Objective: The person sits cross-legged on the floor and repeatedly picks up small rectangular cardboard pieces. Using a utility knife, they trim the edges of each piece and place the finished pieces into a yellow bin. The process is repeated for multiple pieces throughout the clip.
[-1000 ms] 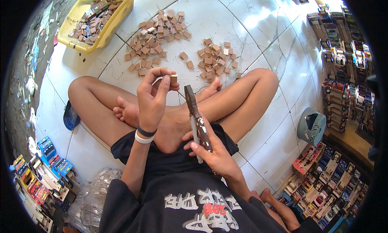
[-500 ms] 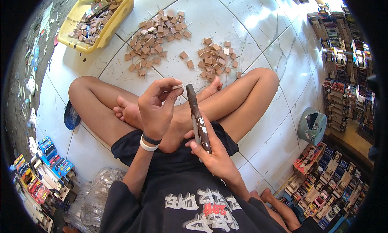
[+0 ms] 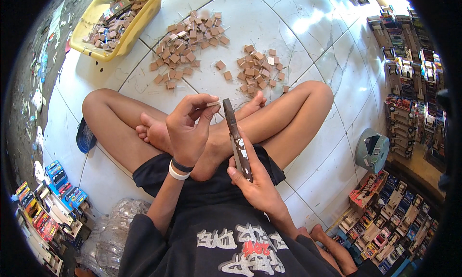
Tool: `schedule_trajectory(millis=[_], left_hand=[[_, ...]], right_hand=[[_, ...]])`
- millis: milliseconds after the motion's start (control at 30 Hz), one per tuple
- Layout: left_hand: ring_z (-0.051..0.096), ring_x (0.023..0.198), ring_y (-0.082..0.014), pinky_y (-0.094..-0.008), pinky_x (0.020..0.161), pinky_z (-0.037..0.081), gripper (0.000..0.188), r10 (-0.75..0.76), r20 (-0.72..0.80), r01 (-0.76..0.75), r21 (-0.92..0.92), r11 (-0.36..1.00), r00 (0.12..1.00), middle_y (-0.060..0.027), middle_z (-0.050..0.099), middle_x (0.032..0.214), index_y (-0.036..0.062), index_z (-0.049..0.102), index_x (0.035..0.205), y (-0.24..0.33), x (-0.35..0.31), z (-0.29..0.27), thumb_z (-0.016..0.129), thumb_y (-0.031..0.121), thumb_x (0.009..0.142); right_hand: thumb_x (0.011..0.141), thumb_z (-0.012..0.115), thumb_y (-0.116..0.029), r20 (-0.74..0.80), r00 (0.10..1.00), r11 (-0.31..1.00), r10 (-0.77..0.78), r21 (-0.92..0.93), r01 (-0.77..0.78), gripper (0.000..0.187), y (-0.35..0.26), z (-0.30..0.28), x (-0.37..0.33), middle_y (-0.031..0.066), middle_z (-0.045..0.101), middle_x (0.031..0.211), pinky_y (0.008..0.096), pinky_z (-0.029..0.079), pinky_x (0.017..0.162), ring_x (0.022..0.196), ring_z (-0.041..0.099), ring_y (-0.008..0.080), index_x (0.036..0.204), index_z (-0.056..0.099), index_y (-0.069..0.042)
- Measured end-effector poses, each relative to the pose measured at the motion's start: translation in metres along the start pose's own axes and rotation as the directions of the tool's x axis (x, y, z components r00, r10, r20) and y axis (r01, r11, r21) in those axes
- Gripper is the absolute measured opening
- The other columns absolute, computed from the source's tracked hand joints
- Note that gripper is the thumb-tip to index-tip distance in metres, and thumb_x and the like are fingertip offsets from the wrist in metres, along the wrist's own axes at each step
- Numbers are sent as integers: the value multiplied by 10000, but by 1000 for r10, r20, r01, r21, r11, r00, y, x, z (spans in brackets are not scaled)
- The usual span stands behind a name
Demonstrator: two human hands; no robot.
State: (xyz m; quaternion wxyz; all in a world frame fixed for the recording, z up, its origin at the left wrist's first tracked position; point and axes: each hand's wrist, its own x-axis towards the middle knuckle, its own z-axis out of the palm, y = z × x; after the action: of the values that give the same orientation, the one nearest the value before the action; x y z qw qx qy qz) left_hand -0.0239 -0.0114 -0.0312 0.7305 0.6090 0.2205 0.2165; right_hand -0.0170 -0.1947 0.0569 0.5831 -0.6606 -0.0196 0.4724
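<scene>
My left hand (image 3: 188, 125) is closed in a pinch, thumb against forefinger, on a small pale wooden block (image 3: 215, 103) seen nearly edge-on. A thin wire seems to run from it toward the pliers. In my right hand (image 3: 254, 178) are worn pliers (image 3: 231, 120) with dark jaws and chipped brown handles, my fingers wrapped round the grips. The jaw tips stand upright beside the block; whether they bite the wire is too small to tell. Beyond my crossed legs lie a larger pile of brown wooden blocks with wires (image 3: 180, 48) and a smaller pile of blocks (image 3: 257, 70).
A yellow tub (image 3: 106, 56) of blocks stands at the far left. Toy vehicles (image 3: 65, 185) sit at the near left by plastic-wrapped goods (image 3: 118, 233). More toy vehicles (image 3: 390, 219) fill the right side, near a round grey-green container (image 3: 373, 149). Another person's bare leg (image 3: 337, 250) shows at lower right.
The fingers of my right hand have closed further, and the pliers' handles have come together. My left hand holds the block in almost the same place.
</scene>
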Motion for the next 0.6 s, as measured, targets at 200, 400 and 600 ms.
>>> schedule_trajectory(millis=[200, 400, 600], left_hand=[[739, 1025, -158, -288, 947, 606, 214, -5, -3, 5, 9, 1000, 1000, -104, 752, 1093, -52, 680, 1140, -1, 1, -2, 715, -126, 943], [723, 1100, -179, -300, 986, 587, 215, 35, 50, -29, -122, 992, 998, -121, 735, 1145, -47, 659, 1144, -4, 2, -4, 702, -130, 950], [724, 1107, -192, -307, 997, 582, 212, 75, 55, -70, -92, 993, 996, -125, 731, 1150, -41, 660, 1132, -5, 3, -5, 700, -136, 947]], right_hand=[[1030, 596, 32, 1, 997, 993, -81, -83, 81, 843, 1, 1, 5, 14, 489, 997, 231, 441, 804, 864, 472, 102, 1731, 152, -114], [1029, 593, 37, 14, 999, 998, -29, -52, 30, 855, -2, 2, 2, 16, 500, 976, 234, 441, 801, 855, 478, 103, 1734, 139, -129], [1066, 602, -45, 51, 998, 997, -37, -72, 41, 834, -2, 2, 3, 21, 538, 1064, 219, 451, 824, 900, 495, 83, 1735, 111, -135]])
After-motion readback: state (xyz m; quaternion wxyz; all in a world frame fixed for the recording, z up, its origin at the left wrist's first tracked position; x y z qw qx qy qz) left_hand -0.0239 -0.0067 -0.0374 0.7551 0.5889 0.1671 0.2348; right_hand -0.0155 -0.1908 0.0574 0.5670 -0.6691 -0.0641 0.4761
